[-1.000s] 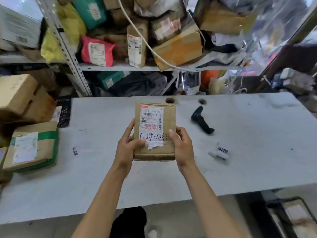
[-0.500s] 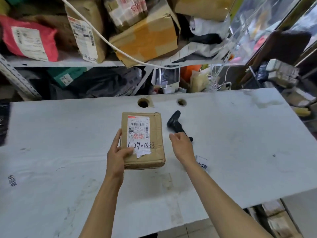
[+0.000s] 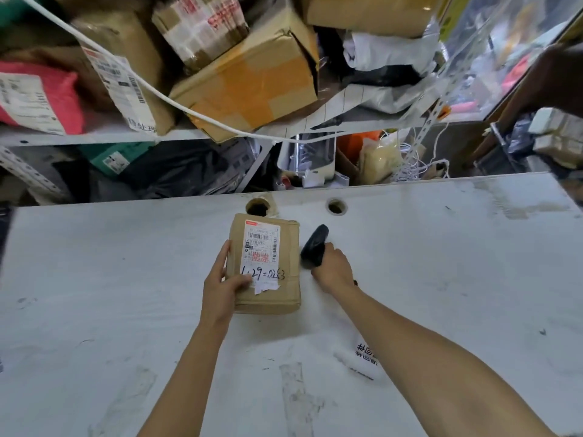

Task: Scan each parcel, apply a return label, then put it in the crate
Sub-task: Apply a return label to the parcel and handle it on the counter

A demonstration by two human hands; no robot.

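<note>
A small brown cardboard parcel [image 3: 284, 279] with a white shipping label and black handwritten numbers lies on the white table [image 3: 126, 279], near its middle. My left hand [image 3: 224, 283] holds the parcel's left side, thumb on top by the label. Just right of the parcel, my right hand [image 3: 332, 268] grips the handle of a black barcode scanner [image 3: 315, 244], whose head points away toward the table's back. A roll of white return labels [image 3: 362, 356] lies on the table under my right forearm, partly hidden. No crate is in view.
Two round cable holes [image 3: 337, 205] sit at the table's back edge. Behind the table a metal shelf [image 3: 94, 135] is crammed with boxes, a pink mailer [image 3: 63, 89] and bags. A white cable [image 3: 176, 105] sags across it.
My right hand left the parcel, moved right and closed around the scanner's handle. My left hand kept holding the parcel, now resting on the table. The view turned right.
</note>
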